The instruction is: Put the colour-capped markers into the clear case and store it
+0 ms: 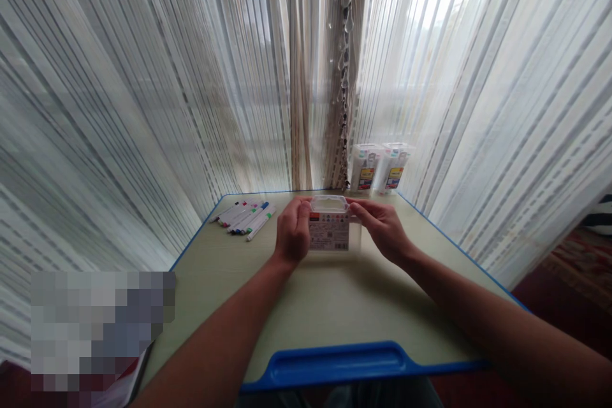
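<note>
Both hands hold a clear plastic marker case [329, 233] over the middle of the table, its printed back label with a barcode facing me. My left hand [292, 228] wraps the case's left side, the thumb near the upper corner. At the upper right corner, my right hand [382, 224] pinches the rim with thumb and fingers. The top of the case shows a see-through frame with an opening. Left of my left hand lies a loose pile of white markers [243, 218] with coloured ends, apart from the hand.
Two packed marker cases [366, 169] stand upright at the table's far right edge, by the striped curtains [248, 76]. The light table [335, 312] has a blue rim with a tray groove [335, 362] at the front. A blurred-out patch covers the lower left.
</note>
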The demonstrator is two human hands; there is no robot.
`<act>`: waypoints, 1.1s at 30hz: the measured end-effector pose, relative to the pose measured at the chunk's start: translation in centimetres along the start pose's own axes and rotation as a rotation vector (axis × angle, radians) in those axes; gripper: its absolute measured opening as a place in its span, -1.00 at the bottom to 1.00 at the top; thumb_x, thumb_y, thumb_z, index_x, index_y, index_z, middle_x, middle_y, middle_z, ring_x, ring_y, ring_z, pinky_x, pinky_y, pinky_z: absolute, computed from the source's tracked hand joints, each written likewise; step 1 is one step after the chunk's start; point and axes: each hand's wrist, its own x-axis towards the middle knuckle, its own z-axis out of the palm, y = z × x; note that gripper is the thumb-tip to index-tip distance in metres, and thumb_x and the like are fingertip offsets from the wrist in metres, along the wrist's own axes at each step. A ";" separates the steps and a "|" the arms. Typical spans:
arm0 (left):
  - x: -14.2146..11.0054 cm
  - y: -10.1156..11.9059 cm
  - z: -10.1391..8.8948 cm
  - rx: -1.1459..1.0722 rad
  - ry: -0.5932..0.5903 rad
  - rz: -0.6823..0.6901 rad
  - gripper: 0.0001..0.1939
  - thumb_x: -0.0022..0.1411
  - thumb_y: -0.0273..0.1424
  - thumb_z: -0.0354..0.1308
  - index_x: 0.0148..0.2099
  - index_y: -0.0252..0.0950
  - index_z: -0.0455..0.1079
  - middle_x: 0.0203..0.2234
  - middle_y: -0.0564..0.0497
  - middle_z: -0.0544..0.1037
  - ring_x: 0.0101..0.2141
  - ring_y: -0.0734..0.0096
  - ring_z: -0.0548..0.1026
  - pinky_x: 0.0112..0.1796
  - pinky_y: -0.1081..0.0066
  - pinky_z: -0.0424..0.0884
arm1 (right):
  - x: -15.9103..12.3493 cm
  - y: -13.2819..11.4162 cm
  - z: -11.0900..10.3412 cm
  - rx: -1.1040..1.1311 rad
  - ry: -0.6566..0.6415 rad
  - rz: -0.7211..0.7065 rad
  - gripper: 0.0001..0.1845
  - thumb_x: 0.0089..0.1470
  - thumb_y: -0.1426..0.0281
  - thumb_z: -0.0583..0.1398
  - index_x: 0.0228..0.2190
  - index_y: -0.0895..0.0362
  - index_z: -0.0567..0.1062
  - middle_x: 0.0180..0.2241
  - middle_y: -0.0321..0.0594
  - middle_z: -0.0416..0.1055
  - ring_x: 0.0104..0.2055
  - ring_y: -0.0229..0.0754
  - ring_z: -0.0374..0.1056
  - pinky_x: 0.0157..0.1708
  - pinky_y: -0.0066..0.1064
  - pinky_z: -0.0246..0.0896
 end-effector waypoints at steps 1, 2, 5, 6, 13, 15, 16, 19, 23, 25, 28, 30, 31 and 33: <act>-0.1 0.2 0.1 0.008 0.013 0.000 -0.64 0.37 -0.22 -0.12 -0.13 -0.32 0.44 -0.32 -0.06 0.58 -0.31 0.31 0.50 -0.28 0.39 0.35 | -0.2 -0.1 0.3 0.028 0.017 -0.003 -0.67 0.03 0.16 0.30 -0.23 0.11 0.64 -0.35 -0.19 0.59 -0.31 -0.12 0.47 -0.20 -0.18 0.40; -0.1 0.4 0.2 0.012 0.025 -0.001 -0.64 0.37 -0.23 -0.12 -0.14 -0.31 0.44 -0.33 -0.05 0.57 -0.33 0.32 0.49 -0.28 0.39 0.34 | -0.3 -0.2 0.6 0.048 0.035 -0.009 -0.68 0.04 0.16 0.29 -0.24 0.10 0.63 -0.36 -0.20 0.58 -0.32 -0.13 0.47 -0.23 -0.20 0.42; -0.3 1.0 0.5 0.002 0.049 0.005 -0.65 0.38 -0.24 -0.12 -0.14 -0.30 0.44 -0.34 -0.04 0.56 -0.35 0.34 0.47 -0.29 0.40 0.34 | -0.7 -0.5 1.4 0.056 0.100 -0.040 -0.71 0.08 0.15 0.26 -0.28 0.10 0.60 -0.40 -0.22 0.55 -0.35 -0.15 0.45 -0.31 -0.27 0.41; -0.4 1.1 0.6 -0.001 0.054 0.013 -0.65 0.38 -0.25 -0.13 -0.14 -0.30 0.44 -0.34 -0.04 0.56 -0.36 0.34 0.47 -0.29 0.39 0.34 | -0.8 -0.5 1.6 0.038 0.128 -0.054 -0.72 0.10 0.15 0.24 -0.30 0.10 0.58 -0.41 -0.23 0.54 -0.37 -0.16 0.44 -0.34 -0.29 0.40; -0.6 1.6 1.4 0.001 0.078 0.034 -0.65 0.38 -0.25 -0.12 -0.16 -0.31 0.44 -0.37 -0.05 0.55 -0.36 0.31 0.47 -0.30 0.38 0.34 | -1.0 -0.2 1.8 -0.180 0.271 -0.149 -0.65 0.20 0.11 0.11 -0.38 0.11 0.48 -0.47 -0.23 0.43 -0.42 -0.15 0.34 -0.44 -0.37 0.26; -0.6 1.7 1.5 -0.006 0.091 0.030 -0.65 0.37 -0.24 -0.11 -0.17 -0.31 0.45 -0.38 -0.04 0.55 -0.37 0.31 0.46 -0.31 0.39 0.33 | -1.0 -0.1 1.7 -0.175 0.282 -0.152 -0.64 0.21 0.09 0.10 -0.42 0.11 0.44 -0.49 -0.24 0.39 -0.43 -0.17 0.31 -0.44 -0.37 0.24; -0.6 1.7 1.5 -0.006 0.105 0.024 -0.65 0.37 -0.25 -0.10 -0.18 -0.31 0.45 -0.40 -0.04 0.54 -0.38 0.32 0.46 -0.32 0.39 0.33 | -1.0 -0.1 1.7 -0.172 0.282 -0.154 -0.64 0.21 0.09 0.10 -0.44 0.10 0.42 -0.50 -0.26 0.37 -0.45 -0.18 0.29 -0.44 -0.38 0.23; -0.4 1.6 1.5 -0.008 0.144 -0.002 -0.64 0.36 -0.26 -0.11 -0.26 -0.31 0.46 -0.47 -0.02 0.52 -0.44 0.34 0.43 -0.37 0.41 0.31 | -1.1 -0.2 1.9 -0.162 0.270 -0.168 -0.65 0.22 0.12 0.10 -0.45 0.10 0.42 -0.52 -0.28 0.33 -0.47 -0.21 0.24 -0.47 -0.40 0.16; -0.4 1.7 1.5 -0.038 0.160 -0.020 -0.65 0.35 -0.27 -0.11 -0.31 -0.31 0.44 -0.51 0.02 0.48 -0.49 0.38 0.39 -0.42 0.43 0.27 | -1.2 -0.5 2.1 -0.134 0.248 -0.170 -0.66 0.22 0.13 0.11 -0.43 0.12 0.43 -0.52 -0.28 0.33 -0.46 -0.21 0.24 -0.46 -0.39 0.16; -0.5 1.7 1.5 -0.044 0.161 -0.013 -0.66 0.35 -0.28 -0.10 -0.32 -0.31 0.43 -0.53 0.03 0.46 -0.49 0.39 0.38 -0.43 0.44 0.26 | -1.2 -0.6 2.1 -0.127 0.256 -0.164 -0.66 0.21 0.13 0.12 -0.44 0.11 0.42 -0.53 -0.29 0.32 -0.47 -0.22 0.23 -0.47 -0.40 0.15; -0.5 1.9 1.6 -0.048 0.139 -0.006 -0.66 0.34 -0.27 -0.10 -0.34 -0.30 0.41 -0.57 0.06 0.40 -0.51 0.40 0.34 -0.45 0.45 0.23 | -1.1 -0.7 1.9 -0.103 0.275 -0.133 -0.67 0.19 0.13 0.14 -0.47 0.11 0.41 -0.54 -0.31 0.29 -0.49 -0.24 0.19 -0.49 -0.42 0.13; -0.4 2.0 1.6 -0.071 0.118 -0.006 -0.67 0.33 -0.27 -0.09 -0.38 -0.29 0.37 -0.60 0.08 0.35 -0.53 0.42 0.31 -0.47 0.45 0.20 | -1.1 -0.7 1.9 -0.054 0.274 -0.111 -0.68 0.17 0.16 0.15 -0.49 0.11 0.39 -0.54 -0.32 0.26 -0.50 -0.25 0.17 -0.49 -0.43 0.12; -0.3 2.1 1.5 -0.086 0.111 -0.005 -0.68 0.32 -0.28 -0.08 -0.42 -0.28 0.34 -0.62 0.09 0.33 -0.54 0.43 0.29 -0.48 0.45 0.19 | -1.1 -0.7 1.8 -0.021 0.267 -0.100 -0.69 0.17 0.18 0.15 -0.50 0.11 0.38 -0.54 -0.33 0.24 -0.50 -0.26 0.17 -0.49 -0.43 0.12; -0.2 2.1 1.5 -0.116 0.103 -0.010 -0.70 0.29 -0.32 -0.07 -0.47 -0.27 0.29 -0.63 0.10 0.29 -0.55 0.44 0.26 -0.50 0.46 0.17 | -1.2 -0.6 1.8 0.038 0.259 -0.083 -0.76 0.15 0.23 0.16 -0.46 0.11 0.40 -0.52 -0.32 0.26 -0.48 -0.25 0.19 -0.48 -0.43 0.15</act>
